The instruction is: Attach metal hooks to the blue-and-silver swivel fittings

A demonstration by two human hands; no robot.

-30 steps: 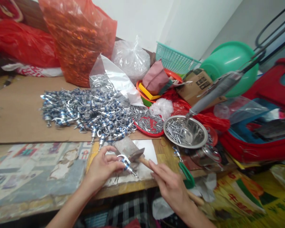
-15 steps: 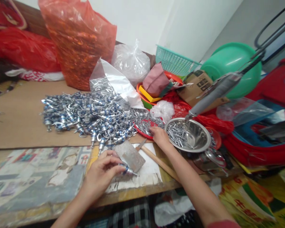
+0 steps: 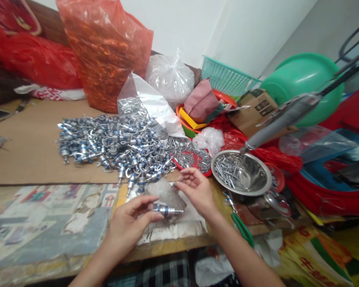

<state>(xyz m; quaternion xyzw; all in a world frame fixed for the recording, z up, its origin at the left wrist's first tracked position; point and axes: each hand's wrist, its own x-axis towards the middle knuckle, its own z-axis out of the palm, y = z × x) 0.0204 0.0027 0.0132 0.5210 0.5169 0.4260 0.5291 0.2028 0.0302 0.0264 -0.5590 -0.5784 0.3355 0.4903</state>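
Observation:
My left hand (image 3: 128, 223) is closed around one end of a silver metal fitting with blue bands (image 3: 166, 210). The fitting lies sideways, its thin tip pointing right, over a grey metal block (image 3: 161, 190). To the right, my right hand (image 3: 199, 193) has its thumb and forefinger pinched together above the block's edge; whatever is between them is too small to make out. Just beyond that hand sits a red plate (image 3: 210, 172) of small metal pieces. A large heap of similar blue-banded fittings (image 3: 107, 141) spreads on the cardboard behind my left hand.
A steel bowl (image 3: 265, 184) of metal pins stands at the right, under a grey tool handle (image 3: 284, 119). A green-handled item (image 3: 242, 230) lies by the table's front edge. Behind are an orange bag (image 3: 107, 59), a clear bag (image 3: 170, 77) and a green basin (image 3: 305, 87).
My right hand has moved from the red plate back toward the block, near the fitting. My left hand still holds the fitting, slightly higher. The view has shifted a little.

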